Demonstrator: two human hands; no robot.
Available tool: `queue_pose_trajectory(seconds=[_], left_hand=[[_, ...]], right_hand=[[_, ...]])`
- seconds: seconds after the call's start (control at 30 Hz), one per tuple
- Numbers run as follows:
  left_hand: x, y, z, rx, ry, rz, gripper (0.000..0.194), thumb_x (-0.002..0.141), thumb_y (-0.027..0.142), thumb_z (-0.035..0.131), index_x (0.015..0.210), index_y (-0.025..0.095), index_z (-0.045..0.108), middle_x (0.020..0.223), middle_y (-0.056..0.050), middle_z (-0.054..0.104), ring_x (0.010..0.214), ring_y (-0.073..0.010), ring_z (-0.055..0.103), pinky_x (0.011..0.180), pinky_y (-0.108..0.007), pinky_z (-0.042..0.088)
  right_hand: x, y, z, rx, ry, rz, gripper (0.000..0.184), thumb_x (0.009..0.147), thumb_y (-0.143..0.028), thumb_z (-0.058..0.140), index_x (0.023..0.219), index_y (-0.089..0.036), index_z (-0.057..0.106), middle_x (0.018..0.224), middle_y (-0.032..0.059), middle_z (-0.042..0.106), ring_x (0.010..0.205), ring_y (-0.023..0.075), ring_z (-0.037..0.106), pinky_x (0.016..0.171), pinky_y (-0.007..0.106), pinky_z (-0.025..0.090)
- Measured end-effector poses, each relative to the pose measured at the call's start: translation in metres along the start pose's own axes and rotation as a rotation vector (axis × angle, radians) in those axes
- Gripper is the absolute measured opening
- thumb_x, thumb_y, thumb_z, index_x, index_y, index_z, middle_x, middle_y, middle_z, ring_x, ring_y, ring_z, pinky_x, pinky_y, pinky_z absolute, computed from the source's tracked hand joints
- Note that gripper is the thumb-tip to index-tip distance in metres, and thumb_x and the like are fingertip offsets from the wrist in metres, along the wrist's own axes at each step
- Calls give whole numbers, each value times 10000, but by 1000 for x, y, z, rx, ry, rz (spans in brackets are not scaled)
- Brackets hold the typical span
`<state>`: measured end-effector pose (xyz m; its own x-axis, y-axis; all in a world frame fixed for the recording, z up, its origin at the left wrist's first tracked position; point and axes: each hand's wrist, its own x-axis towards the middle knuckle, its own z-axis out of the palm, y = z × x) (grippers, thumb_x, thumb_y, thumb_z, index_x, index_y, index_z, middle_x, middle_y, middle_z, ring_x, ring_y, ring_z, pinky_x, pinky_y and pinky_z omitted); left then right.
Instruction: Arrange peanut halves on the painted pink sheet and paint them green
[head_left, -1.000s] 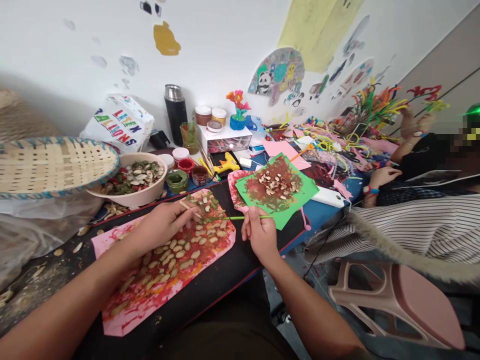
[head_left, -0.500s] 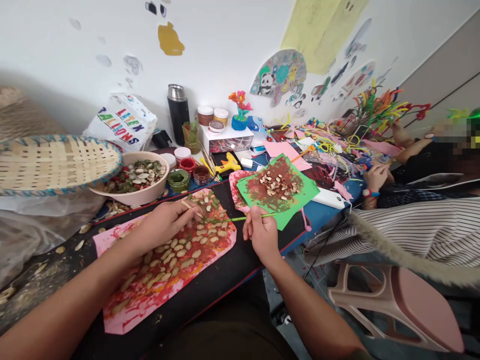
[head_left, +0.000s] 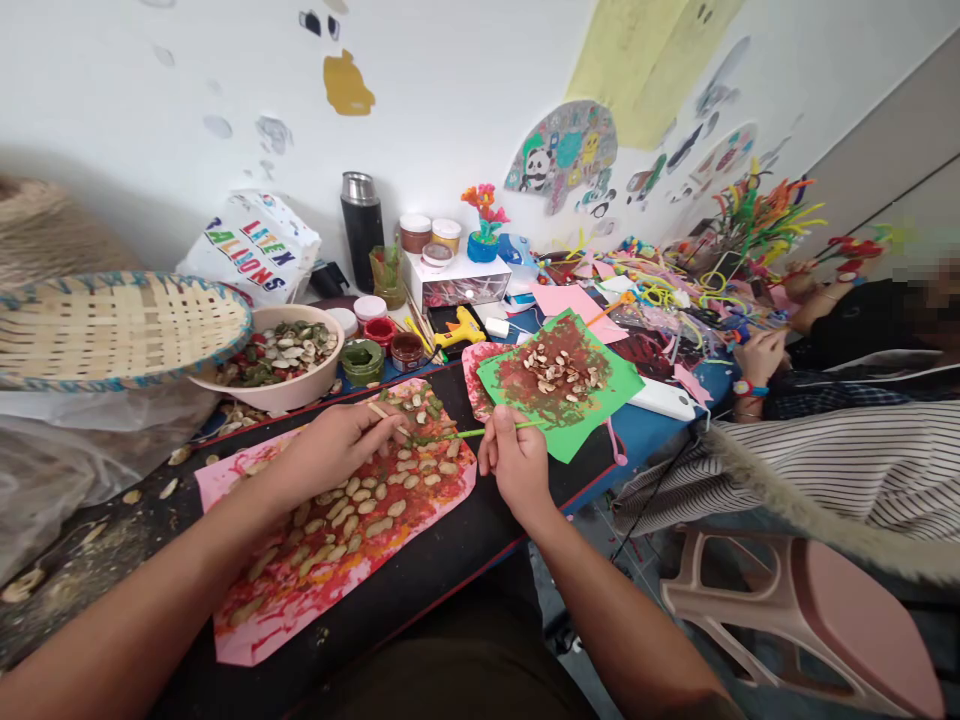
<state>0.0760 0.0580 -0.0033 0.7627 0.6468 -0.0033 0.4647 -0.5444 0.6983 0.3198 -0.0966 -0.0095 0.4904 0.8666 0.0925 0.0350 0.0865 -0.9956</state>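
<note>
My left hand [head_left: 337, 448] rests over the upper part of a pink sheet [head_left: 244, 645] smeared with red and orange paint. Its fingers are closed on a thin wooden stick [head_left: 382, 412]. Peanut shells [head_left: 396, 508] lie spread across the sheet, those near the top daubed green. Closed around a slim green paintbrush [head_left: 472, 433] is my right hand [head_left: 516, 455], just right of the sheet. The brush points left towards the green-daubed shells by my left fingertips; its tip is hard to make out.
Behind my hands stand open paint jars [head_left: 362, 360], a bowl of shells [head_left: 292, 385] and a yellow glue gun [head_left: 461, 330]. A green sheet [head_left: 615, 375] with shell pieces lies to the right. A woven basket [head_left: 112, 330] is at left; another person's hand [head_left: 759, 358] is at far right.
My right hand has shifted slightly left with the paintbrush. My left hand stays nearly in place on the stick. The whole view has moved a little.
</note>
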Motion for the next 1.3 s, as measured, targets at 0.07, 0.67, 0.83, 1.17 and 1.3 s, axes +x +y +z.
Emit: queue_pose_trajectory(seconds=[0.07, 0.67, 0.83, 1.17, 1.3], left_hand=[[0, -1, 0, -2, 7, 6, 772, 1151, 870, 400, 870, 292, 826, 1170, -86, 963, 970, -289, 863, 943, -367, 669], [0, -1, 1, -17, 22, -2, 783, 1138, 893, 410, 900, 296, 858, 1105, -67, 955, 856, -265, 828, 870, -350, 664], [0, 0, 1, -7, 12, 2, 809, 1141, 898, 375, 959, 295, 883, 1001, -63, 938, 842, -275, 842, 884, -371, 666], [-1, 1, 1, -36, 7, 1, 828, 1125, 931, 384, 955, 299, 891, 945, -63, 928, 829, -280, 833, 875, -366, 678], [0, 0, 1, -17, 10, -2, 822, 1128, 923, 378, 986, 302, 898, 939, -54, 923, 800, -268, 824, 837, -357, 662]], right_hand=[[0, -1, 0, -8, 0, -1, 813, 1042, -1033, 677, 733, -287, 582, 479, -90, 460, 389, 143, 546, 441, 258, 421], [1, -1, 1, 0, -11, 19, 833, 1014, -1068, 670, 734, -290, 572, 480, -91, 456, 384, 145, 545, 430, 257, 421], [-2, 6, 9, 2, -79, 8, 845, 1020, -1078, 649, 731, -287, 587, 471, -72, 483, 392, 155, 565, 439, 263, 421], [-4, 2, 6, -26, -52, -11, 846, 1031, -1076, 636, 726, -288, 593, 469, -69, 494, 396, 152, 550, 453, 274, 421], [-7, 3, 2, -54, -28, -14, 852, 1019, -1087, 634, 726, -288, 595, 463, -75, 481, 394, 150, 544, 451, 275, 403]])
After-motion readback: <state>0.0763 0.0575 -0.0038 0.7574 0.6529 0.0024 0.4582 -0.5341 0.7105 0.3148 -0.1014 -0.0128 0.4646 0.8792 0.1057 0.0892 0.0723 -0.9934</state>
